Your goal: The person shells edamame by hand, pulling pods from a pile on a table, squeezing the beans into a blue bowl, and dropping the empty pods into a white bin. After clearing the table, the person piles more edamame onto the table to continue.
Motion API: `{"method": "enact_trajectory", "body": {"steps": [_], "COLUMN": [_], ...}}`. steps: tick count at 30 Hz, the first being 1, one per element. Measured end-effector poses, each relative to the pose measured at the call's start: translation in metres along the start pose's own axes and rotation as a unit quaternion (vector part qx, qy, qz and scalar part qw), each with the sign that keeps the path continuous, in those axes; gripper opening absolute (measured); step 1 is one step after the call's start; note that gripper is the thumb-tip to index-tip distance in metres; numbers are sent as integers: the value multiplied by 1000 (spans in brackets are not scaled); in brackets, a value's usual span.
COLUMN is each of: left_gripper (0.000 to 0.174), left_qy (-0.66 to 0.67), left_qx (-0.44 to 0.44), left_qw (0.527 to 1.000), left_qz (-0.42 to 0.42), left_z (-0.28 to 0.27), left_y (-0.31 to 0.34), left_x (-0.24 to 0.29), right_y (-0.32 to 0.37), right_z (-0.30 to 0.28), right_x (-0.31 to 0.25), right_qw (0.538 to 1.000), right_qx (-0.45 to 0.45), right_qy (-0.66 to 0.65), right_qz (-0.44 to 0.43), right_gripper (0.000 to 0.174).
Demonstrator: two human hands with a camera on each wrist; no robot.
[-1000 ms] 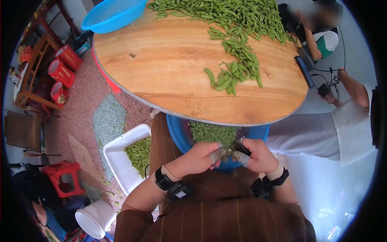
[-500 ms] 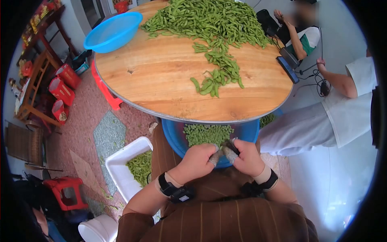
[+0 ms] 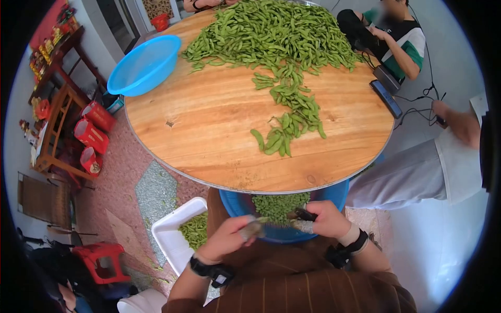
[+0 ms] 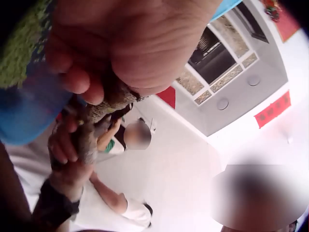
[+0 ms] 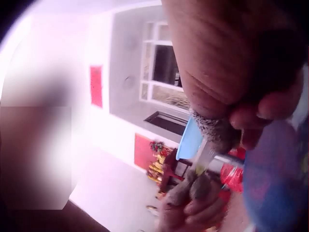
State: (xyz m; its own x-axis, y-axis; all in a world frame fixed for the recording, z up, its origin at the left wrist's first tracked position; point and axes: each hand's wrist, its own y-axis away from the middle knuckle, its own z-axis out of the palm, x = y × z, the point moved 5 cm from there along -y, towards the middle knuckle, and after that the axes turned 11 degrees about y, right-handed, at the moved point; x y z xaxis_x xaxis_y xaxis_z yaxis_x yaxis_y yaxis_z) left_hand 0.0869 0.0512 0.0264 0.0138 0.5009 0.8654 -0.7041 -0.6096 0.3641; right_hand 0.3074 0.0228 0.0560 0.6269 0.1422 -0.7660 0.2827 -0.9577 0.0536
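Both hands work over a blue basin (image 3: 338,201) partly under the table edge, with shelled green soybeans (image 3: 276,206) inside. My left hand (image 3: 228,236) pinches a small green soybean pod (image 3: 262,219) between thumb and finger, just left of the right fingertips. My right hand (image 3: 331,220) grips a small dark-handled tool (image 3: 304,214); I cannot tell its kind. Grey coverings wrap the thumbs and some fingers. In the right wrist view a green bit (image 5: 199,169) shows at the left fingertips.
A round wooden table (image 3: 203,141) bears a heap of soybean pods (image 3: 276,36) and a blue bowl (image 3: 146,65). A white bin (image 3: 164,229) with green pods stands left of my leg. A person in grey trousers (image 3: 402,177) is at the right, another person sits beyond.
The hands were together at first; the left hand has now drawn apart to the left. The head view has shifted, showing more of the table's far side.
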Motion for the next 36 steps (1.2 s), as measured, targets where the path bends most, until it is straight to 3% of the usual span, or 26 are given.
{"method": "enact_trajectory", "body": {"steps": [1,2,3,4,5,6,8,9,13,14,16,18,20,24,26,27,28,29,30,32,35,36], "left_gripper": [25,29,33,34,36,36,36,28,19,19,18,19,20,17,21,21,22,25,25,29,25,25], "left_qy": [-55,-228,-393,-526,-641,-643,-688,-657,-674,-674,-705,-717,-723,-682,-454,-451,-239,-14,-11,221,147,147], "left_qx": [56,98,135,190,239,238,279,281,140,144,44,22,-75,-87,-47,-47,-30,-9,-6,-32,-69,-68], "left_qw": [997,969,909,823,706,704,662,696,699,698,685,685,683,717,863,866,959,997,997,974,985,985], "left_qz": [-11,-11,-10,-99,-183,-185,-105,-75,194,194,178,129,64,112,218,213,149,78,76,-48,-59,-62], "left_z": [-20,-42,-59,-74,-87,-90,-92,-81,-12,-5,6,7,14,19,27,36,41,40,39,40,51,52], "left_y": [11,24,37,49,61,65,67,57,12,7,-8,-14,-15,-7,-5,-4,-7,-12,-16,-23,-32,-32], "left_x": [-7,-11,-15,-28,-37,-44,-40,-32,-9,-14,-39,-46,-53,-59,-18,-1,17,25,31,29,36,30], "right_y": [-2,-5,-9,-15,-20,-26,-48,-60,-92,-97,-103,-100,-92,-71,-57,-49,-41,-34,-28,-16,-1,1], "right_z": [-4,-16,-25,-28,-35,-43,-54,-58,-55,-51,-47,-48,-49,-58,-58,-56,-54,-54,-49,-42,-36,-38], "right_x": [-4,-16,-25,-27,-26,-26,-35,-40,-51,-49,-38,-37,-35,-37,-44,-52,-60,-63,-68,-68,-64,-59], "right_qw": [1000,996,982,983,983,979,969,957,920,920,905,909,913,936,947,953,957,958,958,955,943,961], "right_qx": [1,35,69,70,114,157,192,220,266,266,279,269,260,235,224,209,194,189,158,123,128,125], "right_qy": [-6,84,174,168,147,127,156,191,281,281,323,318,312,262,229,211,192,190,199,207,226,184], "right_qz": [1,-15,-30,-28,1,29,12,-9,-61,-65,11,15,26,-11,-29,-65,-101,-100,-136,-173,-210,-164], "right_gripper": [23,24,24,24,24,25,25,24,24,24,22,22,21,23,25,28,32,32,34,35,36,34]}}
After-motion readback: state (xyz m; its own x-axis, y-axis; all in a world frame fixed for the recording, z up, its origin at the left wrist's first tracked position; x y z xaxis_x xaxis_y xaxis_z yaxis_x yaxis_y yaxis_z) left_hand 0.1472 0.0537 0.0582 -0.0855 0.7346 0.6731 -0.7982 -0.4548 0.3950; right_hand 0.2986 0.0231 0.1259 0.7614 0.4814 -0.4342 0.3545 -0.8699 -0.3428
